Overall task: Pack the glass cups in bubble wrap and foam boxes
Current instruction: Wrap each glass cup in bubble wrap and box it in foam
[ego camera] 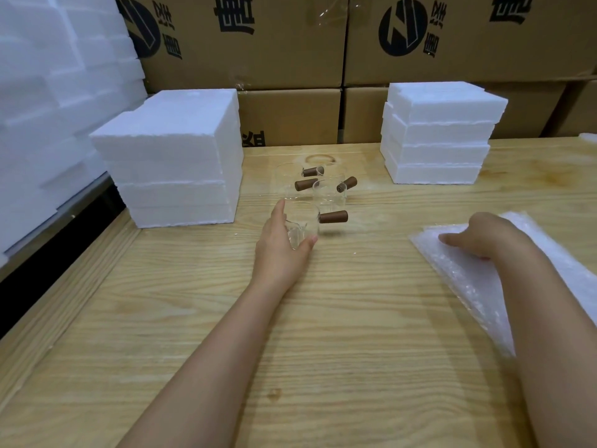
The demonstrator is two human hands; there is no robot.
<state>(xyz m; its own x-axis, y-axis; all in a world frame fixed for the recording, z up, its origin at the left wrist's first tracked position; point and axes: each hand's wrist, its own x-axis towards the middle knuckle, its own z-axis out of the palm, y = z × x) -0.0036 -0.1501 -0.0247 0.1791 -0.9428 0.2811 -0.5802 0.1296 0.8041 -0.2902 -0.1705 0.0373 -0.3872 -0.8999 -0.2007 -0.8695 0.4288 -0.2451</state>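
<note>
Several clear glass cups with brown wooden handles stand grouped on the wooden table (355, 318). My left hand (284, 247) grips the nearest glass cup (302, 221), with fingers on its far left side and thumb at its near right; its handle (332, 216) points right. The other cups (326, 189) stand just behind it. At the right, my right hand (478, 236) presses on a stack of bubble wrap sheets (478, 286), fingers curled down onto the top sheet. Whether it pinches a sheet is hidden.
A tall stack of white foam boxes (174, 160) stands at the left. A smaller foam stack (436, 134) stands at the back right. Cardboard cartons (290, 59) line the back wall. More foam pieces (48, 92) pile up at the far left.
</note>
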